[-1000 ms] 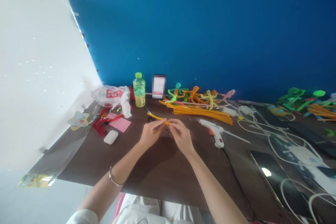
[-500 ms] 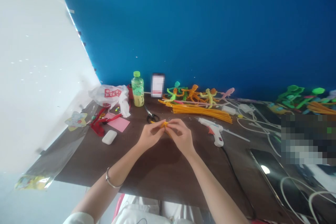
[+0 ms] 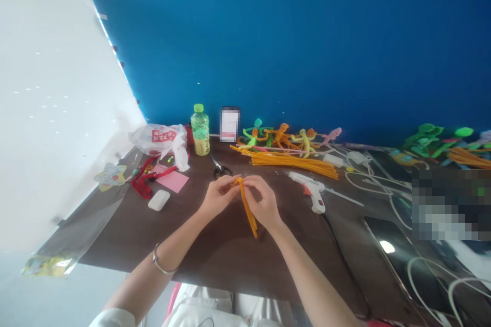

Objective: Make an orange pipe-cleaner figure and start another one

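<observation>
Between my fingertips is a bent orange pipe cleaner (image 3: 250,214), its doubled length slanting down toward me over the dark table. My left hand (image 3: 219,195) pinches it near the fold from the left. From the other side my right hand (image 3: 263,199) grips the same spot, thumb and fingers closed. Just beyond the hands lie black-handled scissors (image 3: 221,169), partly hidden by my left fingers. A bundle of orange pipe cleaners (image 3: 295,163) rests farther back, with bent pipe-cleaner figures (image 3: 283,136) behind it.
A white glue gun (image 3: 316,196) lies to the right, its black cord running toward me. A green-capped bottle (image 3: 200,130), a plastic bag (image 3: 159,138), red-handled pliers (image 3: 142,184), pink paper (image 3: 172,180) and a white case (image 3: 158,200) are left. A tablet (image 3: 399,260) and white cables lie right.
The orange pipe cleaner has swung into view, its doubled length now hanging down toward me between my hands. Both hands stay in nearly the same place.
</observation>
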Available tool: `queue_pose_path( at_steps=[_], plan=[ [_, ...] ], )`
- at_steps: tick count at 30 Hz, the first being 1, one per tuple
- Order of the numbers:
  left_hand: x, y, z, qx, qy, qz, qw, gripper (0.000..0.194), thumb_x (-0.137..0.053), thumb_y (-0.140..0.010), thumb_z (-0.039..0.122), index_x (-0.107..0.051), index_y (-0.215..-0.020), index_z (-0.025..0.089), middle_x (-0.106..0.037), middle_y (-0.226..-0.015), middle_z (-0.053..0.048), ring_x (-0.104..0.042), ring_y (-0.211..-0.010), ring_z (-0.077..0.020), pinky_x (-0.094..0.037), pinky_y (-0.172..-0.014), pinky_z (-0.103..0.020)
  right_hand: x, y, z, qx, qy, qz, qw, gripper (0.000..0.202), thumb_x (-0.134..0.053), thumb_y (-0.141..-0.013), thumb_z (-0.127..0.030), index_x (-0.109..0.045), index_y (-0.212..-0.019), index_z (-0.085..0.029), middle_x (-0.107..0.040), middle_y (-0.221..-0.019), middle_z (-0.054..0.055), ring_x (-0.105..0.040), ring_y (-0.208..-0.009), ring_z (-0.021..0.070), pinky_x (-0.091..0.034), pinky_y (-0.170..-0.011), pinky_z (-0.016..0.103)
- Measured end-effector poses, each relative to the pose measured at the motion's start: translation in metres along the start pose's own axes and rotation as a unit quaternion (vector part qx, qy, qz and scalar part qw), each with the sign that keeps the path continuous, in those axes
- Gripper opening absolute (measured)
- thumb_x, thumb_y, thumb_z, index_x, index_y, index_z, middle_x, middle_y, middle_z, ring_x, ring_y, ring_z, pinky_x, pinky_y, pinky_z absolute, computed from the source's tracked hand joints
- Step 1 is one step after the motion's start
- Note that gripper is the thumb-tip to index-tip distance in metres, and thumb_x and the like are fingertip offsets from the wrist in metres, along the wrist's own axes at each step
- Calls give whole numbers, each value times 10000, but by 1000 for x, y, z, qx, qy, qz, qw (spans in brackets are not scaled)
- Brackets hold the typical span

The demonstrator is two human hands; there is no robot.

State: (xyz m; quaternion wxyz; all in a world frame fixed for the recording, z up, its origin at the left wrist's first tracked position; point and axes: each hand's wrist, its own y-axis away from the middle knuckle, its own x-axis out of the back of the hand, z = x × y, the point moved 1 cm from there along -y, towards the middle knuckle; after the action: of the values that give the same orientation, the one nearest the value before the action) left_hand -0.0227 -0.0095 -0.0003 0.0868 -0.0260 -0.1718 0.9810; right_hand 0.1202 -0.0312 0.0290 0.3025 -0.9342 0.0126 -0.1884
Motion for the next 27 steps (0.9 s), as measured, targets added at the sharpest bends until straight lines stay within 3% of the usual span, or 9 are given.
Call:
queue_pose_path(
  at_steps=[4,7,11,15,24,27],
  plan=[
    [3,1,4,-73,-109,34,991,281,-567,-755,300,-657,-994,183,-660,-905,-90,-601,-804,-158,-492,-740,-295,-2,0,-1,-4,9,5,1000,88,-531,-778,-266,-599,-805,-216,-587,-890,62,-558,-856,186,-448,-797,356],
    [2,3,9,-90,-117,39,988,238,-575,-745,296,-669,-943,204,-665,-958,-83,-614,-860,-179,-488,-797,-325,-4,1,2,-16,34,39,999,75,-553,-767,-281,-596,-776,-221,-573,-870,54,-554,-836,183,-454,-771,342],
    [-3,4,17,12,33,51,998,207,-625,-704,310,-623,-844,158,-677,-910,-86,-632,-840,-184,-495,-797,-335,-4,2,6,12,73,55,996,126,-484,-813,-244,-605,-781,-227,-565,-829,57,-550,-796,174,-460,-717,318],
    [-6,1,21,90,179,69,977,267,-692,-643,270,-473,-758,169,-680,-780,-34,-638,-729,-140,-496,-733,-301,-3,4,4,56,102,48,992,179,-449,-832,-204,-625,-827,-234,-575,-823,59,-559,-776,167,-458,-719,317],
    [-4,-2,14,137,252,70,955,342,-724,-592,210,-405,-708,169,-652,-761,-6,-616,-699,-98,-451,-666,-222,-8,5,0,-16,46,39,998,129,-495,-816,-249,-622,-824,-227,-605,-837,53,-579,-781,166,-477,-700,296],
    [-4,-2,16,142,274,63,949,324,-713,-609,199,-404,-703,165,-645,-725,3,-597,-648,-73,-431,-623,-192,-8,5,2,9,68,47,997,132,-483,-825,-232,-615,-816,-222,-603,-824,50,-577,-776,161,-479,-706,299]
  ],
)
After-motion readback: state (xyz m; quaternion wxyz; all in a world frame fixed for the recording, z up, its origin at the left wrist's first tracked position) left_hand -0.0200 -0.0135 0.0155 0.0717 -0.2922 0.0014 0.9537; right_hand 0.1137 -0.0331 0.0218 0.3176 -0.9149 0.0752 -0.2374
